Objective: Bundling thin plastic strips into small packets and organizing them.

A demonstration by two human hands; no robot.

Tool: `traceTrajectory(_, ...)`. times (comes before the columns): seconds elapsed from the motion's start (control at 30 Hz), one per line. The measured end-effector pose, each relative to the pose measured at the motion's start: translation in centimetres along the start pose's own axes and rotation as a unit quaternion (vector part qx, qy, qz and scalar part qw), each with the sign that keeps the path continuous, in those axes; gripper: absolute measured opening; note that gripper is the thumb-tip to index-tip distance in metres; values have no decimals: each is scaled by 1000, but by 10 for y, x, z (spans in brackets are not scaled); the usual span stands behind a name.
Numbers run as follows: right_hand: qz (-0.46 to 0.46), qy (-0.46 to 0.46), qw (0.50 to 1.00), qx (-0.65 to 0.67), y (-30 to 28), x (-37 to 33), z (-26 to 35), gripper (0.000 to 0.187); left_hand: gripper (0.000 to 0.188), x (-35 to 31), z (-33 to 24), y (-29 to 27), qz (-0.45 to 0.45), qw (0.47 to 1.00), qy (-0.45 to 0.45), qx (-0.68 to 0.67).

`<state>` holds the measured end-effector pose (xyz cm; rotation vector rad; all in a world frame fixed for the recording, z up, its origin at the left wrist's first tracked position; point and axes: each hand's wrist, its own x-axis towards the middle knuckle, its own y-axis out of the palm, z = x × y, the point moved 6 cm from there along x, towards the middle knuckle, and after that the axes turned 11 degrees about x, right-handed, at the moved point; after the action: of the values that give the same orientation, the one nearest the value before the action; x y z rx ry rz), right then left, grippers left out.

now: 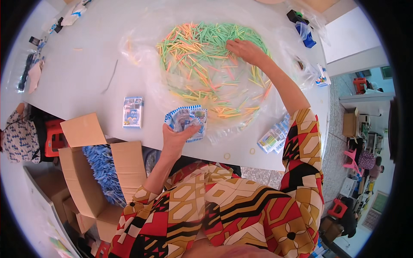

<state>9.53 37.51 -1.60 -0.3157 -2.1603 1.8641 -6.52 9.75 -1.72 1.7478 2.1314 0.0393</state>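
- Right now the left hand (176, 136) has its grip clenched on a small printed packet (188, 120), held just over the desk (86, 73) near its 6 o'clock edge.
- The right hand (243, 49) lies on a heap of thin coloured sticks (202, 51) at 12 o'clock; its fingers curl into the heap, but whether they have pinched any cannot be told.
- The sticks lie loose on a clear plastic sheet (258, 116); a careless sweep of the forearm could likely drag the sheet and scatter them.
- Sticks at the heap's 5 o'clock side are spread thin and near the desk edge, so a tug there may roll some off to the floor.
- The packet is held by thumb and fingers only; a slack grip could drop it toward the open box (86, 172) at 8 o'clock.
- A second packet (133, 112) at 9 o'clock of the held one, and a stack (274, 136) at 4 o'clock, sit close to the edge and could be knocked by a sleeve.
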Motion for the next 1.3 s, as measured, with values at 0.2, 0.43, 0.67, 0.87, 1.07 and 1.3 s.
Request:
traceTrajectory(0.2, 4, -4, 1000, 19, 5, 3, -2, 27, 32, 3, -1, 2, 6, 1000, -4, -4)
traceTrajectory(0.43, -43, 68, 993, 85, 15, -6, -12, 25, 31, 3, 1, 3, 5, 1000, 2, -17)
traceTrajectory(0.67, -206, 180, 930, 247, -15, -30, -22, 15, 31, -4, -1, 4, 7, 1000, 1, -20)
traceTrajectory(0.87, -238, 381, 672, 589, -33, -77, -9, 17, 30, -11, 1, 10, 13, 1000, 11, -12)
traceTrajectory(1.07, -231, 331, 645, 649, -25, -89, 55, 17, 34, -19, 2, 22, 50, 999, 10, 4)
traceTrajectory(1.3, -221, 332, 786, 473, -8, -98, 81, 23, 33, -22, -3, 24, 39, 998, 26, 41)
